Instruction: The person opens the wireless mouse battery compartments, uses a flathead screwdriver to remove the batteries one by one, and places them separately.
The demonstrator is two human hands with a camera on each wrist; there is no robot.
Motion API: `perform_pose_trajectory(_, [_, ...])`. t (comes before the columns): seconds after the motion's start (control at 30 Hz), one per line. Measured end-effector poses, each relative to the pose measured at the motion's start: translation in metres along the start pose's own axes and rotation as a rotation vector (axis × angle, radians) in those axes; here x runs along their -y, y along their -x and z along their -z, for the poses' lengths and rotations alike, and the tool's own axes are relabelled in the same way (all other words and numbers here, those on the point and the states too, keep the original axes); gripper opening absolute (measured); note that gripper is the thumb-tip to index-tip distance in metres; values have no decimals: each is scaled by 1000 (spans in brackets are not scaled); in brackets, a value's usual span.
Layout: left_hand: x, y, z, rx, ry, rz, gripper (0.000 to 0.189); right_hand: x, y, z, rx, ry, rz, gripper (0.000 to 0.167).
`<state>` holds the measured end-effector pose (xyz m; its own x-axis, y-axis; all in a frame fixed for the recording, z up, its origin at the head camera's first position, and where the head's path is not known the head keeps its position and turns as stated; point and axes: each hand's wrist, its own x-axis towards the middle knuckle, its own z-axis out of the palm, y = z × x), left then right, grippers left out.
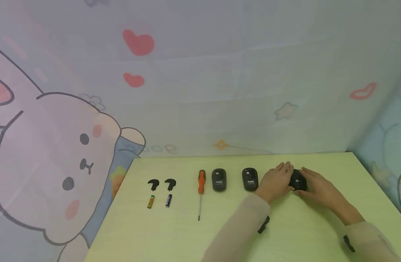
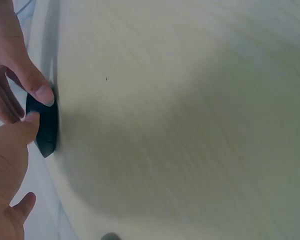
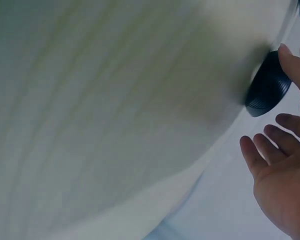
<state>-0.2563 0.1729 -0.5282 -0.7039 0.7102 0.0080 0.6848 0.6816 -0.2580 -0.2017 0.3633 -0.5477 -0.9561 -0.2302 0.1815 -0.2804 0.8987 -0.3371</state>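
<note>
A black computer mouse [image 1: 297,181] stands at the right of the table between my two hands. From its left side my left hand [image 1: 275,182] comes in, fingers fairly straight and pointing away, thumb tip at the mouse's near edge. On the other side my right hand [image 1: 320,189] cups loosely around it. The right wrist view has the right thumb [image 3: 292,70] against the mouse [image 3: 270,87], with the other fingers spread and apart from it. Both thumbs lie over the mouse [image 2: 49,122] in the left wrist view.
Two more dark mice, one [image 1: 250,179] nearer and one [image 1: 219,179] farther left, stand in a row. Left of them lie an orange-handled screwdriver [image 1: 201,182], two black hooked pieces [image 1: 153,183] and two batteries [image 1: 151,202]. A printed curtain [image 1: 200,109] hangs behind the table.
</note>
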Motion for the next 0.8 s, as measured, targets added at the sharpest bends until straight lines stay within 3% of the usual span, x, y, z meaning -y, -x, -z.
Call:
perform_pose_trajectory(0.13, [-3,0,-9,15,36,24,72,-6,-1,-5,25,-16,16,88])
perform_pose_trajectory(0.33, [-3,3,-20,-3,88,41,70,-10,1,-9,-10,-9,61,83])
perform_pose_trajectory(0.57, [-7,4,-19,13,106,12,67,-11,3,-8,-9,-3,67,77])
perform_pose_trajectory(0.8, [-8,0,-20,-8,204,31,64,-10,-2,-4,11,-43,82,73])
